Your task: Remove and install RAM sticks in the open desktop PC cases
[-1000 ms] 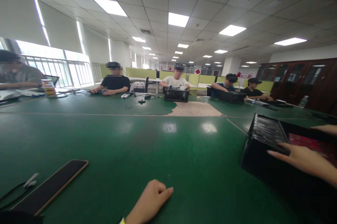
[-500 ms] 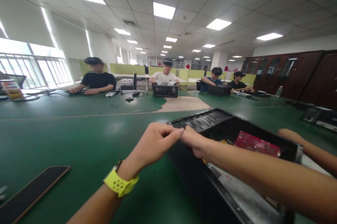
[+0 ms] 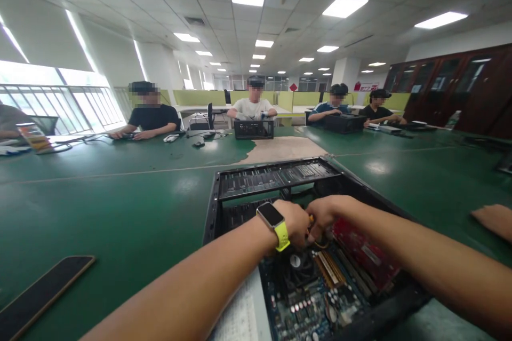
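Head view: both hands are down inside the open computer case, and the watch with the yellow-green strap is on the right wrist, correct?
Not quite. In the head view both hands, left hand and right hand, are inside the open computer case, but the watch is on the left wrist, not the right.

Open black computer case lying on green table, motherboard w/ fan and red card showing inside. Left hand, yellow-strap watch on wrist, and right hand meeting over the case interior, fingers bunching on sth small, unclear what. Phone lying at table's near-left edge. Four people sitting at far side, black crate before one.
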`<action>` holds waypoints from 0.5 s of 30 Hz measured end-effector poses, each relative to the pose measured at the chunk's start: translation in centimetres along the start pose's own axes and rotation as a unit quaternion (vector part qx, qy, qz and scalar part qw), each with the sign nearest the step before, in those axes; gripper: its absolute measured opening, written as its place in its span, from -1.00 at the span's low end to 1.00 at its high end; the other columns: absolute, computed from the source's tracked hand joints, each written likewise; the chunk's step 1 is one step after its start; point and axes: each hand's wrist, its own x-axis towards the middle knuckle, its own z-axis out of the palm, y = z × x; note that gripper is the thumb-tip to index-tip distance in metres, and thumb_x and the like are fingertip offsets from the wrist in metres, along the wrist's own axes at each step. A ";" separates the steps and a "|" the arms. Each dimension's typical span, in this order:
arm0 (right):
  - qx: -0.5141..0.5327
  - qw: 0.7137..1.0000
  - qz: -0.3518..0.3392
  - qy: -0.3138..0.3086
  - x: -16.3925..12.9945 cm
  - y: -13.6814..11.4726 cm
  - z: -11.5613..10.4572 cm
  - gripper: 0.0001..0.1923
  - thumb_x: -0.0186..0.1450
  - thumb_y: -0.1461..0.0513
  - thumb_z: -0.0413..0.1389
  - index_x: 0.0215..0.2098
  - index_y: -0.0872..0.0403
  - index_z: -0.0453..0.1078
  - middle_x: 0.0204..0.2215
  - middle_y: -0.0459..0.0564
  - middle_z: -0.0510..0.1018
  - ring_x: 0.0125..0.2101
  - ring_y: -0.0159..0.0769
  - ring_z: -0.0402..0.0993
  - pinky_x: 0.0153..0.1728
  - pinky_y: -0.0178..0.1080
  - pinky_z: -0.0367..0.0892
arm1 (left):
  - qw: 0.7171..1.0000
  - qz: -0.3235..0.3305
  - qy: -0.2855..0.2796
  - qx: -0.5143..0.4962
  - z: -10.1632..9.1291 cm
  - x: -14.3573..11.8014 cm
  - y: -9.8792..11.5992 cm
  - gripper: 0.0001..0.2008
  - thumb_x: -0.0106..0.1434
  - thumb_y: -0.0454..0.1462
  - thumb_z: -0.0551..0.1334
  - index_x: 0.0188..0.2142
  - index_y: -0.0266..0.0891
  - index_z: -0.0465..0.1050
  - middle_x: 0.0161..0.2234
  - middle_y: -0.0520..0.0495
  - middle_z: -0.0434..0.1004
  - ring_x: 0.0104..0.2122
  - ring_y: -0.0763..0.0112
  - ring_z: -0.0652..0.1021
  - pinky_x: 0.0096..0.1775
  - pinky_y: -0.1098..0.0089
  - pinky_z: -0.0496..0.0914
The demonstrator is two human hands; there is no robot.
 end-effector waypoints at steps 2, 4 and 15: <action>-0.041 0.995 -0.034 -0.089 0.3 -0.1 0.7 -0.48 -0.33 0.21 0.43 -0.34 0.02 0.52 -0.51 -0.15 0.54 -0.41 -0.19 0.51 -0.35 -0.23 0.36 | 0.995 0.038 -0.087 -0.012 1.5 0.9 0.3 -0.53 -0.11 -0.08 0.39 -0.23 -0.33 0.55 -0.33 -0.23 0.59 -0.36 0.11 0.55 -0.28 0.25 0.40; -0.104 0.988 -0.061 -0.095 0.7 -0.6 1.2 -0.42 -0.41 0.29 0.42 -0.34 0.00 0.53 -0.48 -0.11 0.56 -0.36 -0.09 0.51 -0.32 -0.18 0.35 | 0.994 0.060 -0.095 -0.018 2.7 1.3 0.7 -0.46 -0.18 -0.06 0.42 -0.21 -0.32 0.55 -0.30 -0.23 0.59 -0.35 0.11 0.55 -0.25 0.26 0.40; -0.190 0.980 -0.002 0.063 1.1 -1.1 -0.7 -0.68 0.08 0.08 0.19 -0.26 0.09 0.53 -0.24 0.17 0.56 -0.22 -0.04 0.48 -0.27 -0.17 0.32 | 0.998 0.026 0.006 -0.054 2.7 2.6 -2.0 -0.79 0.06 -0.26 0.28 -0.33 -0.36 0.56 -0.35 -0.28 0.59 -0.35 0.13 0.57 -0.33 0.30 0.42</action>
